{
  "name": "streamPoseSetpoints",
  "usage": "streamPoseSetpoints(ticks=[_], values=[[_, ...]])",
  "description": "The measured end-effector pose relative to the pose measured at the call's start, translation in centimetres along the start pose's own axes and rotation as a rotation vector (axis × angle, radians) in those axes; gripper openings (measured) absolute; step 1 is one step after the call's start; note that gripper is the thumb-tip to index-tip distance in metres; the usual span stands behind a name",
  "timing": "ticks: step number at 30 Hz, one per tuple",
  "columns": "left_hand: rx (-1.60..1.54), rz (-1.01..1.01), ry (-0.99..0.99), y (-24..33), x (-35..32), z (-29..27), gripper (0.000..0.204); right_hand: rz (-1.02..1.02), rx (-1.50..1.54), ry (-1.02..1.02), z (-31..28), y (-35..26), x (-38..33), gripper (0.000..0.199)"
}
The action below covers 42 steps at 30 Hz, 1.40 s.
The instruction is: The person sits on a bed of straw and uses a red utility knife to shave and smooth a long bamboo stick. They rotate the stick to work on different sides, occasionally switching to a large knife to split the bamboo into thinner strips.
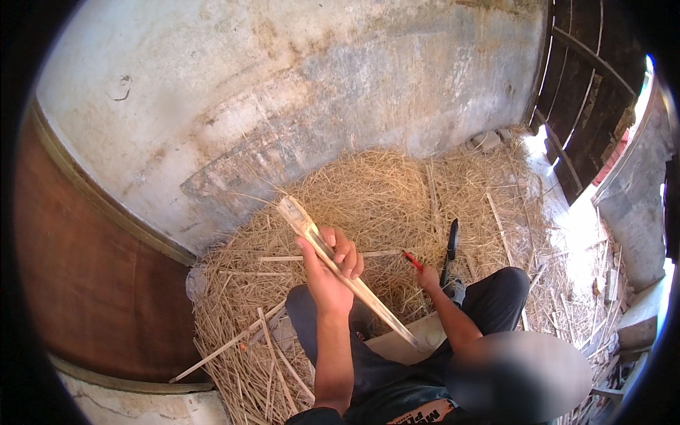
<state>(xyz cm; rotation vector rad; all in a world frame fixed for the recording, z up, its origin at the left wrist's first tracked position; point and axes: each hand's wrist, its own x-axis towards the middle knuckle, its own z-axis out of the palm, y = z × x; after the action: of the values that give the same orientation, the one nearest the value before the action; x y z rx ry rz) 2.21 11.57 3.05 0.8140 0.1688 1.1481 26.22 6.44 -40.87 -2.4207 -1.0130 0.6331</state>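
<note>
My left hand (331, 273) is wrapped round a long, pale piece of split bamboo (368, 297). The piece slants from a frayed, wider upper end down to a narrow tip over my lap. To the right and a little lower, my right hand (429, 278) is closed on a small red tool (412, 261) with a dark tip, whose kind I cannot make out. A dark-bladed knife (452, 241) stands just beyond that hand, near my foot. Below the bamboo, between my legs, is a pale board-like surface (404, 342).
Thin shavings (375, 184) heap over the floor ahead. Loose strips (273, 354) lie at the left. A stained wall (283, 92) stands in front, with a brown panel (99, 262) at left and a dark plank door (584, 92) at right.
</note>
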Motion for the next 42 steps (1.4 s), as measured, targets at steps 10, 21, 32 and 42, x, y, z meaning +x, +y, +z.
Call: streamPoseSetpoints(ticks=[10, 21, 32, 42], values=[[0.086, 0.018, 0.026, 0.5, -1.3, 1.6, 0.041, 0.054, 0.008, -0.039, -3.4, -2.2, -0.4, 0.045], [0.241, 0.017, -0.010, 0.5, -1.8, 2.7, 0.042, -0.235, -0.177, 0.054, -17.6, -8.9, 0.5, 0.027], [0.248, -0.060, -0.125, -1.8, -0.5, 3.7, 0.035, -0.384, 1.507, -0.164, -33.2, -21.4, -12.4, 0.017], [0.369, -0.113, -0.076, -4.7, -2.1, 3.8, 0.041, -0.670, 1.214, -0.161, -34.4, -23.9, -20.0, 0.026]])
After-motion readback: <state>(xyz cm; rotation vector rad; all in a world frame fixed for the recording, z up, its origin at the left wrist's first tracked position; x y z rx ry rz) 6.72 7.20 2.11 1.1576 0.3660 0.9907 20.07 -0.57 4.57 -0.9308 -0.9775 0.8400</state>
